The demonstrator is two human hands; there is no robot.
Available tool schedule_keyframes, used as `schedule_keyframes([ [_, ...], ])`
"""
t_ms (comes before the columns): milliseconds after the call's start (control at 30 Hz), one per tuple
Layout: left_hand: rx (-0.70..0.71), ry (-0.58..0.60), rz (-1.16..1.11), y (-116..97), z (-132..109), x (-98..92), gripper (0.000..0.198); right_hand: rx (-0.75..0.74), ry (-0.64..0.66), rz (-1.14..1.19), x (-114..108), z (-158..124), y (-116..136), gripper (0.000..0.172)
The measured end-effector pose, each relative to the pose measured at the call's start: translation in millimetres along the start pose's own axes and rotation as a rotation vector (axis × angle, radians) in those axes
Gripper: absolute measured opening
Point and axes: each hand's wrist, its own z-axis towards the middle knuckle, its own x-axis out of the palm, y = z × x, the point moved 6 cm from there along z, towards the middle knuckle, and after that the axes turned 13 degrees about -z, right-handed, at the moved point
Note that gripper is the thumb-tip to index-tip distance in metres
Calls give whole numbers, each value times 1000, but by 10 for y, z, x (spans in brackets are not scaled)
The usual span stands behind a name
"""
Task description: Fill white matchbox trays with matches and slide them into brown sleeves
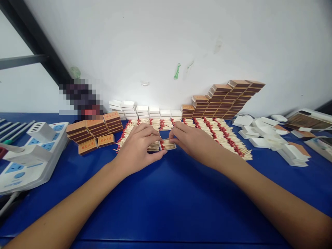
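Note:
A small white matchbox tray (171, 149) with red-tipped matches lying in it sits on the blue table between my hands. My left hand (141, 145) curls round the tray's left end, thumb at its near side and fingers at its far side. At the tray's right end, my right hand (190, 140) has its thumb and fingertips pinched together just over the matches; what they hold, if anything, is too small to make out. Rows of loose matches (220, 135) are spread behind and beside both hands, partly hidden by them.
Orange-brown matchboxes stand in a stepped stack (223, 102) by the wall, with another group (94, 129) at left. White trays (142, 110) are stacked at the back. More white trays (261, 133) lie heaped at right. A power strip (55, 152) with plugged-in chargers is at left.

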Motion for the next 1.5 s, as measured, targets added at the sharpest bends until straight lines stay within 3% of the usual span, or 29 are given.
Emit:
schedule_keyframes([
  [533, -40, 27, -135, -10, 9, 12, 23, 37, 22, 240, 42, -1, -63, 13],
  [700, -48, -6, -147, -19, 9, -7, 24, 85, -58, 299, -172, -93, -442, 20],
  [833, -46, 1, -161, -37, 4, 7, 27, 68, 218, 381, -140, -407, -767, 25],
  [933, -61, 15, -163, -40, -7, 37, 27, 92, 292, 409, -51, -602, -868, 33],
  [1067, -67, 12, -159, -37, -32, 76, 27, 75, 278, 398, 48, -596, -769, 20],
  [1200, -44, -9, -160, -54, -46, 81, 27, 115, 171, 371, -30, -482, -625, 24],
  [1500, -24, -20, -134, -62, -31, 40, 28, 119, 96, 381, -85, -426, -433, 22],
])
